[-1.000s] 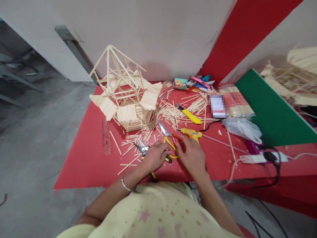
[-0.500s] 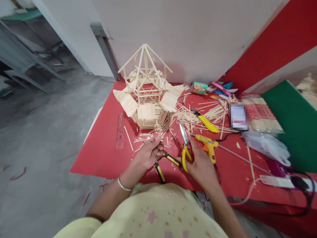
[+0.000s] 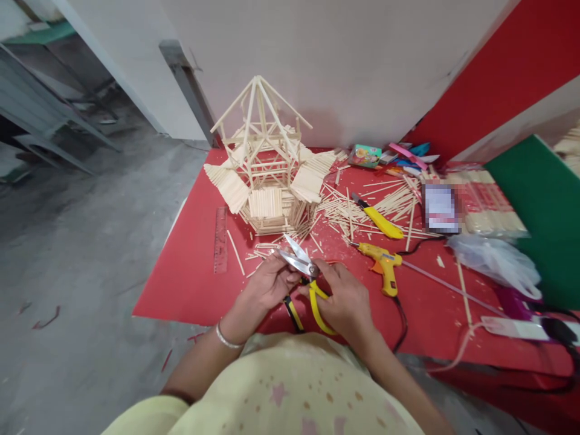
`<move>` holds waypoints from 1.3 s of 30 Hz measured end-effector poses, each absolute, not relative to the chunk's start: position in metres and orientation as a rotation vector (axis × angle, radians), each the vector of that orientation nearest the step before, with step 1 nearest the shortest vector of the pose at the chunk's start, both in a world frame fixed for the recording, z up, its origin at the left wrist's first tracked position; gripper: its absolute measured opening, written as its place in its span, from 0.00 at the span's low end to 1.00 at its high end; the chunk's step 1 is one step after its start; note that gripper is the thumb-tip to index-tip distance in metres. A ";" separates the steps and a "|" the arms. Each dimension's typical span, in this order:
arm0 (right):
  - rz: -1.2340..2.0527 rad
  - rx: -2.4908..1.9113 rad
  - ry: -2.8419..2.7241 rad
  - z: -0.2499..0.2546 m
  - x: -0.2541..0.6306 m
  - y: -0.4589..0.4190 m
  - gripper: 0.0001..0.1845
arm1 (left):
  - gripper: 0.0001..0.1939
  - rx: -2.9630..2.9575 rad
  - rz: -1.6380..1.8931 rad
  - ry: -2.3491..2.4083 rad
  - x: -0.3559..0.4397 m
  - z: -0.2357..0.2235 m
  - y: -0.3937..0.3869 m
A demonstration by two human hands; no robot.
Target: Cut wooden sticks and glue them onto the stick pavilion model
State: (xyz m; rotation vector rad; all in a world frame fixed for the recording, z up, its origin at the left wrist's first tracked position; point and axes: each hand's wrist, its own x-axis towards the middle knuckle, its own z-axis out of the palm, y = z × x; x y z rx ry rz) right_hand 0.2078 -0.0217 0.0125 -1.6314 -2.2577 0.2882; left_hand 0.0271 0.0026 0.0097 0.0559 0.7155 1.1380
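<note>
My right hand (image 3: 347,296) grips yellow-handled scissors (image 3: 315,296), their blades parted and pointing up and left toward my left fingertips. My left hand (image 3: 267,281) is closed, fingers pinched on what seems a thin wooden stick; the blades and fingers mostly hide it. Just beyond both hands stands a model pavilion (image 3: 265,202) of pale sticks, with a pointed open roof frame and slatted flaps around its sides. A black-and-yellow tool handle (image 3: 293,314) lies under my hands, its other parts covered.
Loose sticks (image 3: 389,202) are heaped right of the model. Nearby lie a yellow cutter knife (image 3: 383,222) and a yellow glue gun (image 3: 383,263) with its cord. A clear ruler (image 3: 220,238) lies left. Plastic bag (image 3: 493,263), stick packs (image 3: 492,205) and power strip (image 3: 516,328) occupy the right.
My right hand has brought the scissors leftward to my left fingertips, and the blades have spread apart. My left hand stays nearly in place. The view has shifted slightly.
</note>
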 end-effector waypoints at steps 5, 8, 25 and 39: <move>0.302 -1.628 -2.261 0.014 0.204 -0.022 0.26 | 0.11 0.081 1.150 0.697 0.027 0.006 0.003; 0.327 -1.616 -2.266 0.011 0.205 -0.022 0.26 | 0.11 0.076 1.149 0.721 0.028 0.006 0.002; 0.471 -1.549 -2.252 -0.002 0.211 -0.025 0.20 | 0.06 -0.116 1.171 0.739 0.031 0.004 -0.002; 0.193 -1.596 -2.336 0.003 0.210 -0.021 0.25 | 0.06 -0.127 1.045 0.803 0.028 0.007 -0.002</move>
